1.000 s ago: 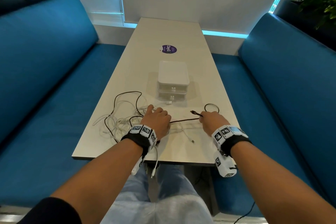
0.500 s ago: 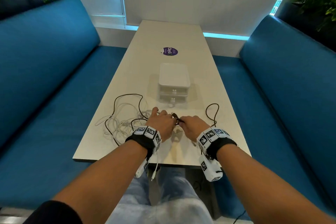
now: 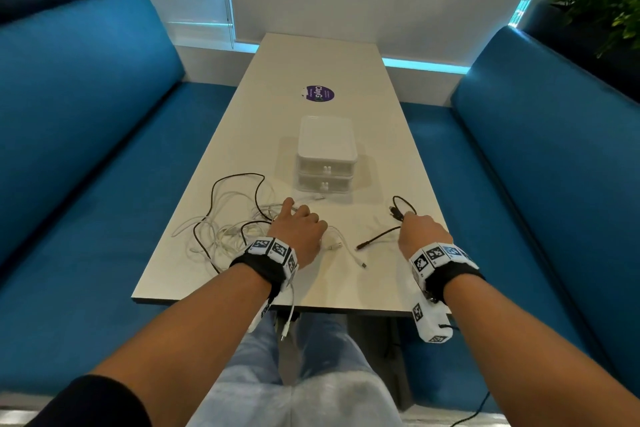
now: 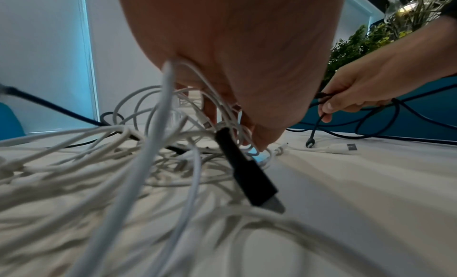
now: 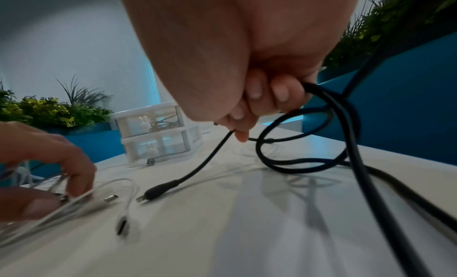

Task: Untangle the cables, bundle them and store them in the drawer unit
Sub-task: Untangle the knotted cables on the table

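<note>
A tangle of white cables (image 3: 221,225) with a second black cable (image 3: 239,177) looped through it lies on the table left of centre. My left hand (image 3: 298,229) sits at the tangle's right edge, its fingers (image 4: 259,140) and thumb pinching several white cables (image 4: 168,105). My right hand (image 3: 420,232) grips a black cable (image 3: 379,236) in curled fingers (image 5: 259,97). One loop (image 3: 403,206) stands up behind the hand, and the plug end (image 5: 150,195) rests on the table between my hands. The white two-drawer unit (image 3: 325,142) stands behind, both drawers closed.
The long beige table (image 3: 346,288) runs between blue benches (image 3: 86,184), with its near edge close to my wrists. A purple sticker (image 3: 320,94) lies beyond the drawer unit. A coiled cable (image 5: 160,125) shows inside the upper drawer. Loose white plug ends (image 3: 360,262) lie between my hands.
My hands met at the middle, then my right hand drew back to the right with the black cable. Its plug end now lies free of the tangle. My left hand stayed on the white cables.
</note>
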`<state>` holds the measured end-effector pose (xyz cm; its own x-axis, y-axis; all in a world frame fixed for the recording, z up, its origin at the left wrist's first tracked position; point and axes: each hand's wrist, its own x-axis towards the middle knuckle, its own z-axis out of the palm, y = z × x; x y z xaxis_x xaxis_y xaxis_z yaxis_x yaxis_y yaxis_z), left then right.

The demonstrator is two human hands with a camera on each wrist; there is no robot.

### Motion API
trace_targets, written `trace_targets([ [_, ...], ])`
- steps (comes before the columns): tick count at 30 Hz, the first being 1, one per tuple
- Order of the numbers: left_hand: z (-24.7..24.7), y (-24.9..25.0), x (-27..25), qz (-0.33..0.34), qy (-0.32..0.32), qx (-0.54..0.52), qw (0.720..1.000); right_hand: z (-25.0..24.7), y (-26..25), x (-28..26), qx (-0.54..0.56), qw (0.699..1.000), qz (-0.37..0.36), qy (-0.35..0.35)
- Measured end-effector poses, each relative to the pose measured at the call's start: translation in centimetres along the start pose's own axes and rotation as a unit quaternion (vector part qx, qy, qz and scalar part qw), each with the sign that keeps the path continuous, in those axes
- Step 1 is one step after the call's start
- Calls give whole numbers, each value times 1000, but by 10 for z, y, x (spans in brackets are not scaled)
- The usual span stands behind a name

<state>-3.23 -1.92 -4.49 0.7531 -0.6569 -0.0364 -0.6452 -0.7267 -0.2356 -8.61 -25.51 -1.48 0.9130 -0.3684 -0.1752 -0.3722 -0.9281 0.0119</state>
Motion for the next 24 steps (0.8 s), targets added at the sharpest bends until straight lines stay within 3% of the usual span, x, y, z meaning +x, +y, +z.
trace_targets([
  [5, -9, 10, 7, 51, 12, 24, 998, 6, -22, 0, 38, 994, -98, 30],
  [8, -11, 15, 10, 90, 2, 22, 996, 10, -36, -2, 47, 982, -184, -24],
  [10, -8, 17, 9, 88, -12, 13, 996, 15, -38, -3, 24, 979, -197, -52],
  [18, -1, 21, 5, 53, -28, 11, 998, 8, 1, -7, -93, 991, -64, -72],
  [24, -12, 24, 13, 56, -7, 34, 998, 1, -5, -7, 8, 1000, -16, -24],
])
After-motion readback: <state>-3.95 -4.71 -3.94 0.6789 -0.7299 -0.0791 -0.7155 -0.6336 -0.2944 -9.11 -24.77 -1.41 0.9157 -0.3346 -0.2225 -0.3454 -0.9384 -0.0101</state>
